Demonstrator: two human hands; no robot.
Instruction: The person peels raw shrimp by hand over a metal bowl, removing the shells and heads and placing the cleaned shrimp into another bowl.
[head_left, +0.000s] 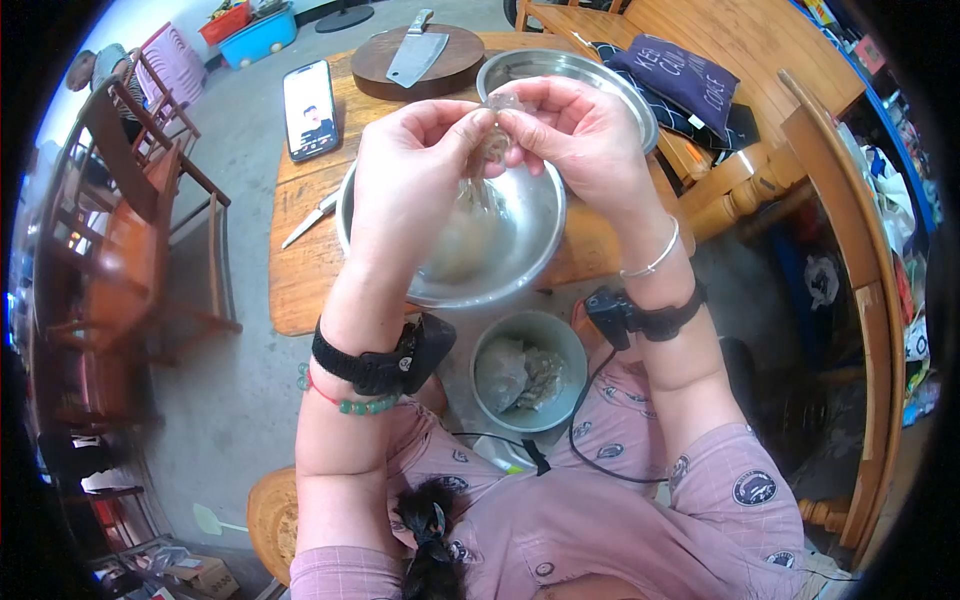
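Note:
Above a steel bowl, I hold a pale, translucent shrimp between both hands. My left hand pinches it with thumb and fingers from one side. The thumb and fingers of my right hand are closed on it from the other side, thumbtips nearly touching. Thin strands hang below my fingers toward the bowl. Cloudy liquid shows in the bowl, partly hidden by my left hand and wrist. Below the table edge, a grey-green bucket holds pale, wet scraps that I cannot identify clearly.
On the wooden table are a small knife, a phone, a second steel bowl and a round chopping board bearing a cleaver. A cable crosses my lap. Another person is at the far left.

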